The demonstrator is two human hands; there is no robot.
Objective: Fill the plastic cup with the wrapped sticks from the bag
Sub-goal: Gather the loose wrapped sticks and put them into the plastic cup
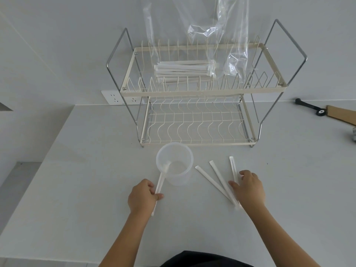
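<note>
- Landmark: a translucent round plastic cup (175, 164) stands upright on the pale grey surface (77, 189), just in front of a cream two-tier wire dish rack (192, 89)
- Left hand (142, 197), near side of the cup: closed in a pinch on one white paper-wrapped stick (159, 186); the stick's far end rests over the cup's rim and inside it, its near end pokes out below the fingers
- Right hand (249, 189), right of the cup: fingers curled down over the near ends of three more loose wrapped sticks (217, 180) fanned flat on the surface; contact is evident, but a firm grip cannot be confirmed
- Supply: a clear soft plastic bag (202, 35) stands on the rack's upper tier behind the cup, with a bundle of wrapped sticks (183, 71) lying in its bottom
- Cup contents: only the one held stick is seen entering; the task is judged barely begun
- Handling judgement: sticks appear light, slender and fairly stiff, with a thin paper sleeve that may crease or tear if squeezed hard; a pinch near one end, as the left hand has it, suits tipping them in upright
- Risk judgement: the cup looks light and thin-walled, so a stick levering on the rim could tip or slide it
- Off to the right of the rack: a black-handled tool (308, 106) and a brown cardboard piece (341, 114), not involved
</note>
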